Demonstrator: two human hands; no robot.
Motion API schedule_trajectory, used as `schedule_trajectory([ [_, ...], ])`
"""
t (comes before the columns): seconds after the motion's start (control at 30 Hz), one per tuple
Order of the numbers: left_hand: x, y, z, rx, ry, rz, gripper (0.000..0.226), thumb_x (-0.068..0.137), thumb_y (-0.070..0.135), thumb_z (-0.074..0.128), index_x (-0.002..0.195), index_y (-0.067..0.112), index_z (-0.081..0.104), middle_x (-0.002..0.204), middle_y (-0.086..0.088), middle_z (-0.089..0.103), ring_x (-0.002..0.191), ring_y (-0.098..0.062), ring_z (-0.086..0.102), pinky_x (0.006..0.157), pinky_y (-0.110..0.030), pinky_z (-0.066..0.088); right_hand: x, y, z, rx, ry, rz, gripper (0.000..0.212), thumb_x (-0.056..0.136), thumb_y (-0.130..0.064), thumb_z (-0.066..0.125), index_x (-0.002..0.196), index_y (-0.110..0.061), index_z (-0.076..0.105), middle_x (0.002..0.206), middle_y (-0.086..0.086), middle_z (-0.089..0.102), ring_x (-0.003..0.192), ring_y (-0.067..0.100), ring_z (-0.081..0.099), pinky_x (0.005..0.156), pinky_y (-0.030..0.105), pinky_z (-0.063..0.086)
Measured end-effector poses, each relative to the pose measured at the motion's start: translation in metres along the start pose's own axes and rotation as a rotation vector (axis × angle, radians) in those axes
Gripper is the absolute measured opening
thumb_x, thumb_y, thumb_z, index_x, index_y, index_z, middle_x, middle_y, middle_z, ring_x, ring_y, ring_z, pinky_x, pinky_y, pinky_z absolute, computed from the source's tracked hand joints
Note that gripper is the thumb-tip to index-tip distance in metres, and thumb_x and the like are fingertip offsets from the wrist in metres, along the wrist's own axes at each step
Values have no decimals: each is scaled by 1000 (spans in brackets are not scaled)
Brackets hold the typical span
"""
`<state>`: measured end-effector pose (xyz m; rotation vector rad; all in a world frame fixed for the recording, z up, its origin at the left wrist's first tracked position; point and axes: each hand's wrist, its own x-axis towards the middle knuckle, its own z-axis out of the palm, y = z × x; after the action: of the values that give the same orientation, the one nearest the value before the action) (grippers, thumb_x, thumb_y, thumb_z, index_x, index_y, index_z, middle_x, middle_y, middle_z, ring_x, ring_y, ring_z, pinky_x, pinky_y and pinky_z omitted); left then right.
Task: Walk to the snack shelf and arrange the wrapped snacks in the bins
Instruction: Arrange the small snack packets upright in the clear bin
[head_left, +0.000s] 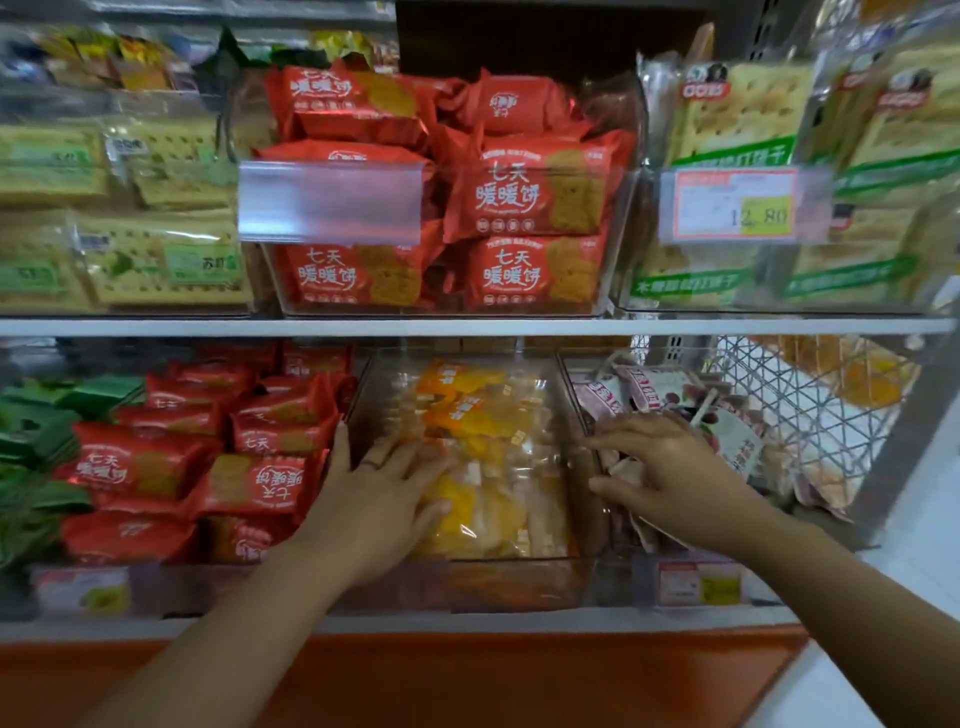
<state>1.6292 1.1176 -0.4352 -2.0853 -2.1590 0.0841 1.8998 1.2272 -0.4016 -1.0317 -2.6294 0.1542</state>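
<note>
Snacks in wrappers fill a shop shelf (467, 327) with two levels. On the low level, a clear middle bin (493, 560) holds yellow packs (483, 415). The left hand (384, 499) lies flat on these yellow packs. It is open, with its fingers spread wide. Its thumb points up along the left wall of the middle bin, and one finger wears a thin ring (371, 464).

Just to the right of that bin, pink packs (654, 389) lie in a messy heap. The right hand (675, 467) reaches into the heap from the right. Its fingers stretch toward the right wall of the middle bin. Its thumb sits lower, with a gap between thumb and fingers. I cannot tell if it is pinching a pack or just touching.

Left of the middle bin lie red packs (260, 483), some flat and some tipped. Past them, at the far left, are green packs (31, 447). A white wire basket (810, 415) stands to the right of the pink packs.

On the top level, a clear top bin (441, 310) is full of red packs too. Cracker packs (737, 109) with green bands stand to the right of it, behind a price tag (735, 205). Below the shelf is an orange base (519, 675).
</note>
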Motion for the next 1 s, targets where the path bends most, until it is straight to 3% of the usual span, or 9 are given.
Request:
schedule_trajectory([
  [0.1,6,16,-15,-9,147,14,58,91,54,21,140,31,41,149,0,37,135,-27,38,110,-67,8,-24,34,-14,82,76,149,40,84,-49,56,118,-29,62,123,-6,61,107,11,54,94,31,42],
  [0.2,19,45,-25,-72,207,71,47,95,46,39,141,36,38,152,5,30,139,-22,29,112,-53,-6,-43,63,-29,142,129,307,31,86,-27,63,117,-26,62,124,0,61,102,17,58,81,26,41],
  [0.3,37,90,-39,-119,245,167,42,96,44,39,138,39,39,150,10,29,136,-18,33,114,-48,-4,-59,80,-39,195,202,402,28,87,-23,64,114,-20,65,118,4,65,102,22,61,82,28,43],
  [0.43,70,154,-47,-214,217,349,39,97,41,40,136,39,42,145,15,32,134,-10,30,113,-39,-5,-91,102,-52,224,307,448,13,86,-22,63,98,-26,68,82,-6,67,74,3,62,68,15,41],
  [0.53,99,198,-49,-271,166,456,39,96,39,44,135,36,44,143,13,37,132,-11,33,114,-39,-3,-110,118,-62,248,412,509,15,85,-18,65,97,-24,71,81,-9,67,75,5,61,72,18,39],
  [0.63,131,239,-48,-277,114,521,42,96,36,45,138,33,41,146,9,38,133,-14,34,116,-45,9,-124,131,-64,286,467,530,15,84,-16,66,97,-22,72,82,-11,68,80,7,65,76,18,44],
  [0.77,166,283,-46,-411,59,612,40,93,33,53,132,27,51,137,3,48,127,-17,41,106,-35,33,-133,150,-62,325,504,552,10,83,-20,68,91,-24,73,82,-14,69,79,3,66,74,11,47],
  [0.9,181,302,-46,-350,-115,691,26,92,39,52,108,25,67,106,3,64,96,-16,57,84,-32,47,-138,164,-57,372,446,557,8,84,-22,66,87,-25,72,82,-20,67,79,-3,64,72,4,45],
  [1.0,186,296,-44,-159,-233,726,29,90,42,47,110,30,64,105,4,64,96,-15,57,94,-36,44,-139,167,-51,362,254,510,9,86,-25,63,89,-28,70,83,-20,67,78,-5,62,71,6,45],
])
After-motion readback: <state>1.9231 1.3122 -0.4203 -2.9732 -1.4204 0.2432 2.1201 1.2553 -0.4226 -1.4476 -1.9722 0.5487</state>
